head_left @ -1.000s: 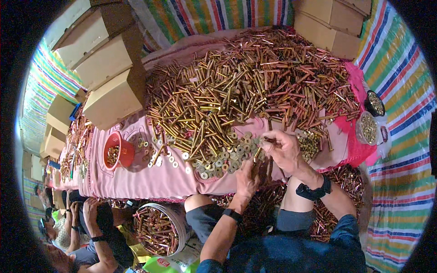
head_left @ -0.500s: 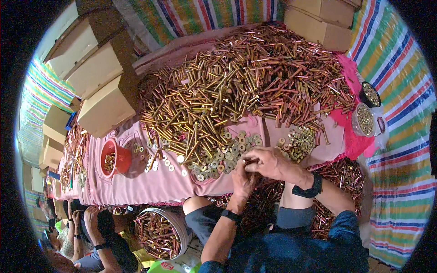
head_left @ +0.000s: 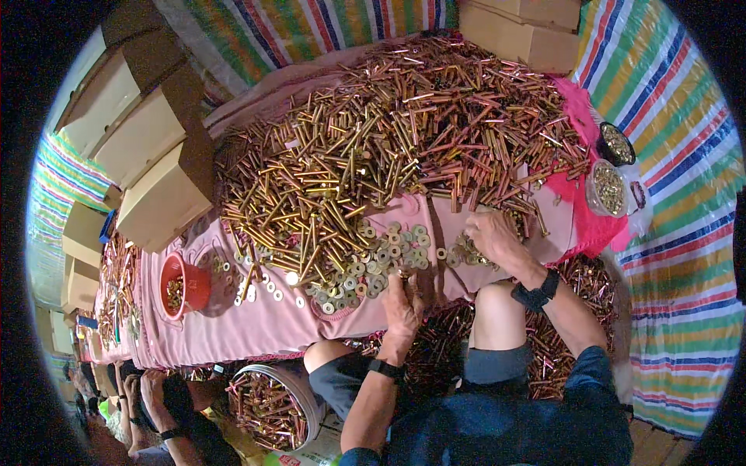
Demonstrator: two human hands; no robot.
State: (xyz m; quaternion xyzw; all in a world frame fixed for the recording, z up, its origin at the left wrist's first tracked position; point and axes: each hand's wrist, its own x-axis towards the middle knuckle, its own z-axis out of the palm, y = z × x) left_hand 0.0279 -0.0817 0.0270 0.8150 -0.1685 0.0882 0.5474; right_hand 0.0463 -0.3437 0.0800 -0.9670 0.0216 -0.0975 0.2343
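My left hand (head_left: 401, 309) is closed at the table's near edge, beside the washers. What looks like the end of a bolt (head_left: 403, 274) shows above its fingers; the rest is hidden in the grip. Over a small heap of brass-coloured nuts (head_left: 471, 252) is my right hand (head_left: 495, 235), fingers bent together and pointing down; anything between the fingertips is hidden. Flat round washers (head_left: 373, 268) lie spread between the hands and a big pile of long yellowish and coppery bolts (head_left: 388, 144).
A red bowl (head_left: 190, 286) of small metal parts stands left on the pink cloth (head_left: 233, 334). Clear tubs (head_left: 608, 189) of nuts sit right. Cardboard boxes (head_left: 167, 190) flank the table. Below is a white bucket (head_left: 299, 388) of bolts. Another person's hands (head_left: 155, 400) are lower left.
My hands were together at the near edge. The right hand has moved away right and forward to the nuts; the left stays near the edge. The whole view has shifted slightly.
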